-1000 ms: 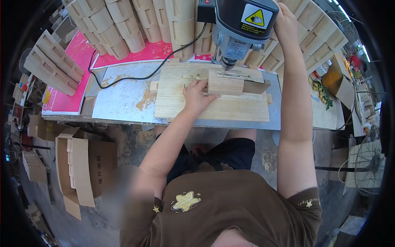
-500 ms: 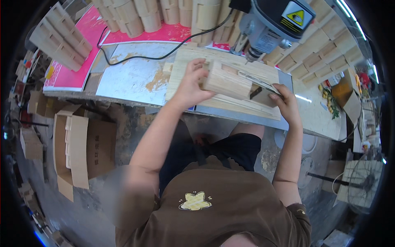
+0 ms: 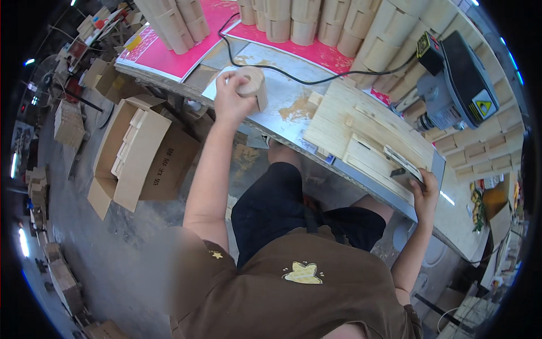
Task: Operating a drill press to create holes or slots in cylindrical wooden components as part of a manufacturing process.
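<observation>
My left hand (image 3: 234, 100) grips a pale wooden block (image 3: 257, 87) with a rounded end, its fingers over the top and side. It is held at the front edge of the bench, over the white sheet (image 3: 282, 121). On the right, my right hand (image 3: 426, 189) pinches the end of a flat metal plate (image 3: 407, 162), which has a dark piece beneath it. That plate is just above a light wooden board (image 3: 339, 121) with strips fixed to it. A grey drill head (image 3: 446, 113) hangs beyond the board, to the right.
Stacked hollowed wooden pieces (image 3: 305, 22) line the back of the bench on pink sheets (image 3: 195, 56). A black cable (image 3: 305, 82) crosses to the drill. On the floor at left is an open cardboard box (image 3: 161, 164) with pale pieces inside.
The wooden block has come away from the metal plate and moved left in my left hand. My right hand keeps the plate over the board. The view has turned left.
</observation>
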Demonstrator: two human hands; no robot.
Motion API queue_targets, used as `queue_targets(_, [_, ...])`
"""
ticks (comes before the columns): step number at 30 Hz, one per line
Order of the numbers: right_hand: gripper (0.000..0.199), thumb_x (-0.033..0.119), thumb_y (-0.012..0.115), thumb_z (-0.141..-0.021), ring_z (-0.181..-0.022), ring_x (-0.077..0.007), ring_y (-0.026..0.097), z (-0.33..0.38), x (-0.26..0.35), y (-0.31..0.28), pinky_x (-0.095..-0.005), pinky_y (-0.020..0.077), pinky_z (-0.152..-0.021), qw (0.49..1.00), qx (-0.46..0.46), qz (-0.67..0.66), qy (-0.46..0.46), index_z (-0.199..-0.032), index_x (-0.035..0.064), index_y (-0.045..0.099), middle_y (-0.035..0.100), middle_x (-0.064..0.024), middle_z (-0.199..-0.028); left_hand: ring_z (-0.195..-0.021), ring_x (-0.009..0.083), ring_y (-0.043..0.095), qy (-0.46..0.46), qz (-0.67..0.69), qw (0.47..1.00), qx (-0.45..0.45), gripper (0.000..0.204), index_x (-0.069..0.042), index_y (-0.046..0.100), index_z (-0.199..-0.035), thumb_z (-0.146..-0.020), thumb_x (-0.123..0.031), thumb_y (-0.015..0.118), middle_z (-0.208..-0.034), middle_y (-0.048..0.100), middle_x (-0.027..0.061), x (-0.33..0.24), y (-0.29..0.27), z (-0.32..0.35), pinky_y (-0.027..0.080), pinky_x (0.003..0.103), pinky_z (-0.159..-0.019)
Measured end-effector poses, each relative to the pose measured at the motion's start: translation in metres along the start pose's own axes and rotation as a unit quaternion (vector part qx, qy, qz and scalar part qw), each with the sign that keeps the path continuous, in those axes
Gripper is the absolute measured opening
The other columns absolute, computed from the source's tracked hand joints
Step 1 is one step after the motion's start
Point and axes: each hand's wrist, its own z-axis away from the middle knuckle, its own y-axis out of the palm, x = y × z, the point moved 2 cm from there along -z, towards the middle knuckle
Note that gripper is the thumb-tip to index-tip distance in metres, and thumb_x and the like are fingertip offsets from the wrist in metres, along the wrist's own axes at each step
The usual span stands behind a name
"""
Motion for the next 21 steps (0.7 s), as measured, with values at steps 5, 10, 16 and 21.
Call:
queue_targets(5, [0.033, -0.001, 0.068, -0.069, -0.088, -0.0308, 0.056, 0.002, 0.0, -0.002, -0.035, 0.0436, -0.079, 1.0, 0.0, 0.007, 0.0, -0.101, 0.0008, 0.06, 0.059, -0.0134, -0.091, -0.102, 0.0353, 0.055, 0.04, 0.031, 0.989, -0.136, 0.08, -0.004, 0.039, -0.126, -0.057, -0.016, 0.077, -0.115, 0.049, 0.0167, 0.022, 0.021, 0.025, 0.048, 0.04, -0.085])
queue_targets(10, [0.032, 0.001, 0.068, -0.068, -0.086, -0.0308, 0.054, -0.001, 0.008, -0.003, -0.0358, 0.0424, -0.078, 0.999, 0.014, 0.021, 0.027, -0.099, 0.0014, 0.06, 0.058, -0.0129, -0.089, -0.087, 0.0253, 0.06, -0.183, 0.13, 0.974, -0.007, 0.07, 0.002, 0.052, -0.115, -0.057, -0.023, 0.081, -0.103, 0.057, 0.0152, 0.037, 0.021, 0.023, 0.051, 0.034, -0.077])
queue_targets(16, [0.032, 0.003, 0.066, -0.069, -0.086, -0.0304, 0.053, -0.002, 0.005, -0.003, -0.0359, 0.042, -0.078, 0.999, 0.029, 0.032, 0.02, -0.101, 0.0015, 0.059, 0.057, -0.0133, -0.09, -0.082, 0.0242, 0.062, -0.159, 0.139, 0.976, -0.056, 0.06, 0.004, 0.061, -0.102, -0.054, -0.026, 0.082, -0.096, 0.061, 0.0158, 0.063, 0.004, -0.05, 0.051, 0.034, -0.073])
queue_targets(21, [0.034, 0.003, 0.066, -0.068, -0.089, -0.0307, 0.053, 0.001, 0.008, -0.006, -0.0367, 0.0418, -0.08, 0.997, 0.042, 0.044, 0.041, -0.101, 0.0016, 0.058, 0.056, -0.0138, -0.091, -0.083, 0.0265, 0.064, -0.169, 0.146, 0.961, -0.162, 0.056, 0.005, 0.062, -0.098, -0.054, -0.024, 0.082, -0.093, 0.065, 0.0174, 0.103, -0.002, -0.144, 0.051, 0.036, -0.073])
